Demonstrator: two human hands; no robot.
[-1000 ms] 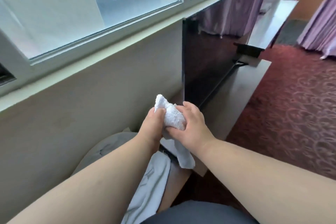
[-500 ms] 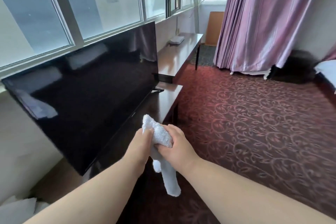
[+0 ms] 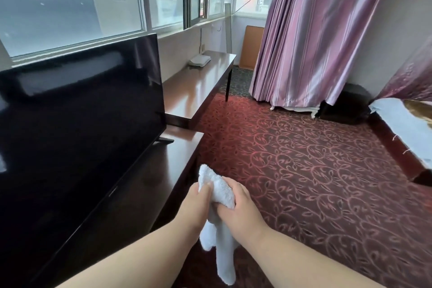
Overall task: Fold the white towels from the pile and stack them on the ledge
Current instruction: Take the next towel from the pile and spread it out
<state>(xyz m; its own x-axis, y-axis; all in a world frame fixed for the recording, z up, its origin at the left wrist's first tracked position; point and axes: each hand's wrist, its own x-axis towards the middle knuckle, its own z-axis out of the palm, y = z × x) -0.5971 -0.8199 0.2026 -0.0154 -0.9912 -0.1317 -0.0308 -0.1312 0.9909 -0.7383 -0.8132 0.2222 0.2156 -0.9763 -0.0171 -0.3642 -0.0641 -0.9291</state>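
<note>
Still bunched, white towel (image 3: 219, 190) hangs; left hand (image 3: 195, 206), right hand (image 3: 240, 208) grip it.

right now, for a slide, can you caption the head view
Both hands, left and right, grip a bunched white towel beside a dark TV on a wooden cabinet.

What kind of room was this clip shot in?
Most likely a hotel or guest room: a TV on a long low dark cabinet under the windows, purple curtains, patterned red carpet, and what looks like a bed corner at right.
</note>
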